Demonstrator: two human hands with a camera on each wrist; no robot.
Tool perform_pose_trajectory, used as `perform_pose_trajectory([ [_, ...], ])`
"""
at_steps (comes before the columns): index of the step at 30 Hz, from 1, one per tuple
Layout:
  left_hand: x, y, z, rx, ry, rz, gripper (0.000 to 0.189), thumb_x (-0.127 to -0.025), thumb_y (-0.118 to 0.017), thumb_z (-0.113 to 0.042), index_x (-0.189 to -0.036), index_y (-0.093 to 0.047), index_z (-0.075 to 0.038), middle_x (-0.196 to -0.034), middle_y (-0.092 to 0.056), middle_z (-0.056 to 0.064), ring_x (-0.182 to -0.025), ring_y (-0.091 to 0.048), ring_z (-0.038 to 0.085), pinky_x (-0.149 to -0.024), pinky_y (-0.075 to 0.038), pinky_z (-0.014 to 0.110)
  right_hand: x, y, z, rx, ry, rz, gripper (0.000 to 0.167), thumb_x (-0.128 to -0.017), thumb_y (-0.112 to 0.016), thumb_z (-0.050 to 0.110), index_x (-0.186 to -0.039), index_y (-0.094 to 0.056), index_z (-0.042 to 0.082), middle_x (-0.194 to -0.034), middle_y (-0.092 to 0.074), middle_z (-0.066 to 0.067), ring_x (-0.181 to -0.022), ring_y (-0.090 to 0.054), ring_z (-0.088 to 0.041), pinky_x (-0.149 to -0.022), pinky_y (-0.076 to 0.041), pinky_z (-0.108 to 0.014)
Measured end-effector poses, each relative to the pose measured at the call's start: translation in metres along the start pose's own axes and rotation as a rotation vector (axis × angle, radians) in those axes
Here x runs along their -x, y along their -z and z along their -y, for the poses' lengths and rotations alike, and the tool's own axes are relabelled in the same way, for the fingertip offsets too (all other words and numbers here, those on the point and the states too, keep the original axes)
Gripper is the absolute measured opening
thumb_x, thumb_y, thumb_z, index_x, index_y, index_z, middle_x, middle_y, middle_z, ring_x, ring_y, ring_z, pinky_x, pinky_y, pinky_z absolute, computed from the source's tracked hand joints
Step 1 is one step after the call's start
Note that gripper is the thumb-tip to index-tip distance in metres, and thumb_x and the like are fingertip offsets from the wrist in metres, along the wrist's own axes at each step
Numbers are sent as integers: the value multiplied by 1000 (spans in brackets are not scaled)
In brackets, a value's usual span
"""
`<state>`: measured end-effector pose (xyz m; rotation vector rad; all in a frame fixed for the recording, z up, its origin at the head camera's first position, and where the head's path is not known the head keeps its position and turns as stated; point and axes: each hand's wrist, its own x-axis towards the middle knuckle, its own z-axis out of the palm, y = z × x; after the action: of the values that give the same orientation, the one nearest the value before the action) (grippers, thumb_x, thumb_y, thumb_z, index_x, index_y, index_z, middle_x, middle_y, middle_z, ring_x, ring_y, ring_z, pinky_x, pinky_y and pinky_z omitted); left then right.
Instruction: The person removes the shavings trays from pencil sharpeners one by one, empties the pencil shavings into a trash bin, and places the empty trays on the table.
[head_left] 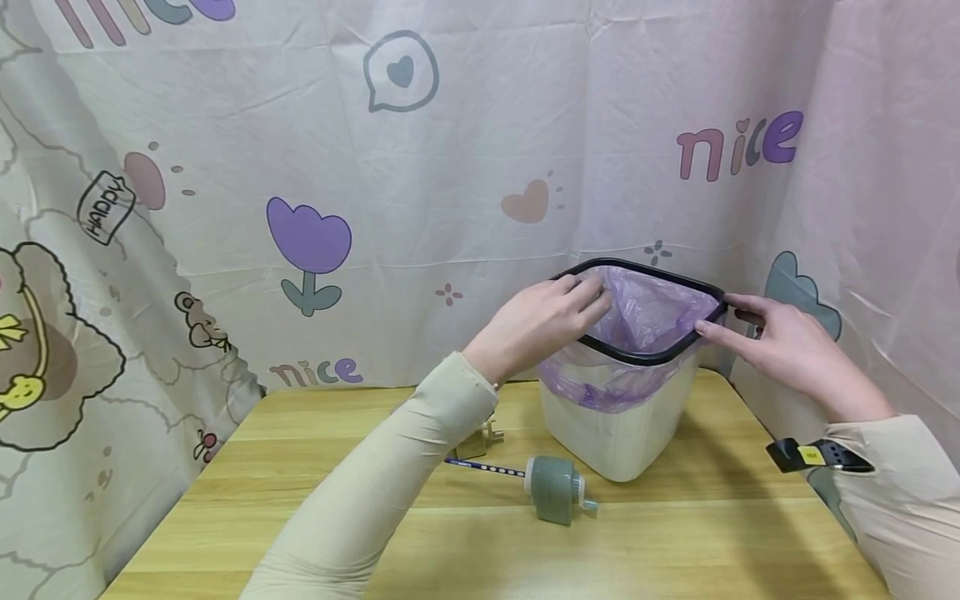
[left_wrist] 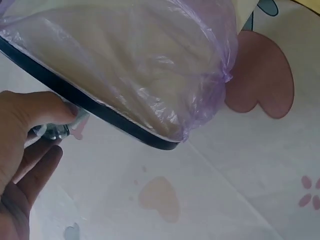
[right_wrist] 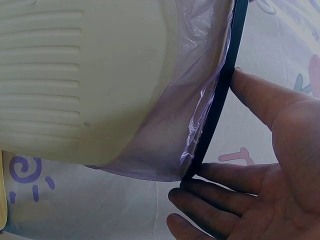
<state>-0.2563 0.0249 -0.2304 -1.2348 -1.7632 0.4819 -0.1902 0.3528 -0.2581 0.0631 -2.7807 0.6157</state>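
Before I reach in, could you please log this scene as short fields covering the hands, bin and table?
Left hand: pinches a small clear item, its kind unclear
Right hand: thumb and fingers touch the black rim near a corner
Bin: whitish, upright on the table
Liner: purple, inside, its edge hanging outside below the rim
Sharpener: green, crank-handled, beside the bin
Pencil: inserted, patterned

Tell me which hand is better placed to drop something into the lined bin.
Probably the left hand: it pinches a small clear piece at the black rim of the bin; the right hand touches the rim's corner.
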Motion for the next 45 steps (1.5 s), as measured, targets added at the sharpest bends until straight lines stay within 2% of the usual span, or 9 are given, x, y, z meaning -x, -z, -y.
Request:
perform_pose_trajectory([
  [6,2,1,0,-24,-53,-43,35,-112,-41,2,-132,-65,-13,-132,-67,3,-119,-67,20,-101,-61,27,0,1,1,3,-2,5,88,-104,-60,58,-159,-41,-8,-145,-52,-46,-128,-55,-64,-99,-48,-77],
  [14,7,-3,3,62,-25,9,37,-110,-51,-3,-143,-64,-13,-143,-65,6,-121,-69,23,-101,-62,31,0,1,0,4,-2,11,88,-104,-60,58,-159,-40,-7,-144,-52,-46,-128,-56,-63,-98,-49,-76],
  [22,13,-5,8,121,77,-22,34,-112,-49,-4,-142,-63,-9,-139,-66,8,-108,-71,22,-92,-64,31,0,0,0,1,-2,18,88,-104,-59,58,-160,-39,-7,-145,-51,-47,-126,-57,-63,-96,-50,-74],
  [29,22,-3,12,222,196,-66,34,-111,-49,-3,-142,-65,-6,-137,-69,12,-116,-73,25,-94,-66,35,1,0,0,6,-5,7,87,-104,-59,58,-160,-41,-6,-141,-55,-47,-119,-62,-56,-91,-52,-70],
  [32,28,-3,14,279,252,-95,36,-105,-57,-1,-140,-66,-5,-135,-70,12,-117,-73,26,-97,-66,35,1,0,0,6,-7,8,87,-104,-59,58,-160,-40,-7,-139,-56,-47,-116,-63,-54,-88,-52,-68],
  [37,42,-5,20,400,330,-128,50,-89,-76,0,-138,-67,-2,-134,-70,12,-119,-73,26,-105,-63,36,2,0,-1,3,-4,5,87,-105,-59,57,-159,-40,-8,-137,-57,-47,-115,-63,-55,-86,-53,-66],
  [40,52,-5,22,457,368,-133,56,-85,-85,-4,-138,-66,-2,-134,-70,12,-115,-74,26,-104,-62,36,2,0,0,-2,-2,1,87,-104,-60,57,-159,-41,-8,-138,-57,-47,-117,-63,-56,-88,-53,-68],
  [42,60,-4,22,506,396,-131,60,-85,-89,-8,-139,-64,-3,-134,-69,11,-106,-76,22,-100,-64,36,2,-1,0,-4,0,-2,87,-104,-60,56,-158,-41,-9,-138,-57,-47,-118,-62,-57,-89,-52,-69],
  [45,72,-2,22,553,435,-126,65,-83,-92,-11,-141,-63,-5,-135,-68,11,-105,-75,22,-99,-64,37,3,-2,1,-6,-1,-3,87,-104,-60,56,-158,-42,-9,-139,-56,-47,-118,-62,-58,-90,-52,-70],
])
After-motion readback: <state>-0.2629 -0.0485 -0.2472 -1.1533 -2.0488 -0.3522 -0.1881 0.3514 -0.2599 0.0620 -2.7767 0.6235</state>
